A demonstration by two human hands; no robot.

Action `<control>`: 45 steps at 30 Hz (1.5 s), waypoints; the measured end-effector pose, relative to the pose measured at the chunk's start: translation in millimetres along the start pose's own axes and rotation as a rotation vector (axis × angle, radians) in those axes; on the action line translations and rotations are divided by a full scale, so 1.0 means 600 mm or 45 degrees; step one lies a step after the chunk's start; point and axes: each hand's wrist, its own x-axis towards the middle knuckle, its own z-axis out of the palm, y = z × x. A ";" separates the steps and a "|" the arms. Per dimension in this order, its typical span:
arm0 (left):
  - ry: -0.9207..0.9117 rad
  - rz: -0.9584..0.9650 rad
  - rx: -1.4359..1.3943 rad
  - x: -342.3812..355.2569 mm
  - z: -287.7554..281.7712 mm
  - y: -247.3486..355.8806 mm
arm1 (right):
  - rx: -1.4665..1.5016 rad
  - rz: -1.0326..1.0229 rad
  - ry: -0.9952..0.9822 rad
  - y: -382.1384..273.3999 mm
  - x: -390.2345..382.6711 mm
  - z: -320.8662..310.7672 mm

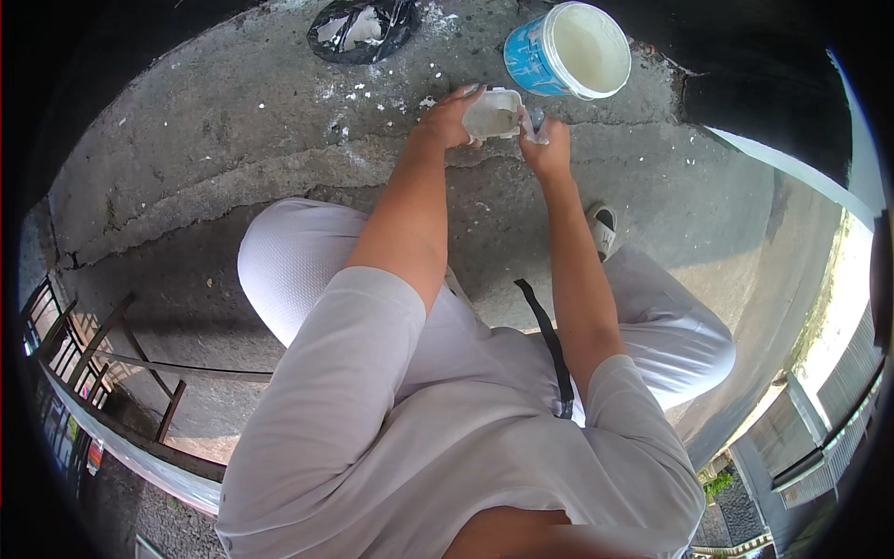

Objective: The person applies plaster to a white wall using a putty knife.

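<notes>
Grey clothes point(447, 429) fill the bottom of the view, with a black strap point(549, 345) lying across them. Two bare arms reach out over the bent knees.

The left hand point(450, 119) is wrapped around the side of a small white tub point(494, 114), fingers curled on its rim. The right hand point(548, 149) is closed on a small tool point(533, 126) that touches the tub's right edge. What kind of tool it is cannot be told.

The tub is held up over the grey concrete floor point(233, 168), just below a big blue bucket point(566, 51) full of white stuff. A black bag point(361, 28) lies to the left of the bucket. White specks dot the floor near it. One sandal point(603, 228) peeks out by the right knee.
</notes>
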 end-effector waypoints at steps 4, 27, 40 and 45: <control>0.026 0.034 0.002 0.009 -0.011 0.004 | -0.039 -0.114 -0.072 0.021 0.010 0.016; 0.068 0.075 -0.068 0.006 -0.003 -0.007 | 0.125 -0.094 -0.185 0.008 0.009 0.021; -0.006 0.004 0.112 -0.005 -0.020 0.015 | 0.090 -0.048 -0.227 -0.001 -0.003 0.013; -0.014 -0.036 0.250 -0.006 -0.014 0.017 | 0.142 -0.027 -0.200 -0.014 -0.005 0.009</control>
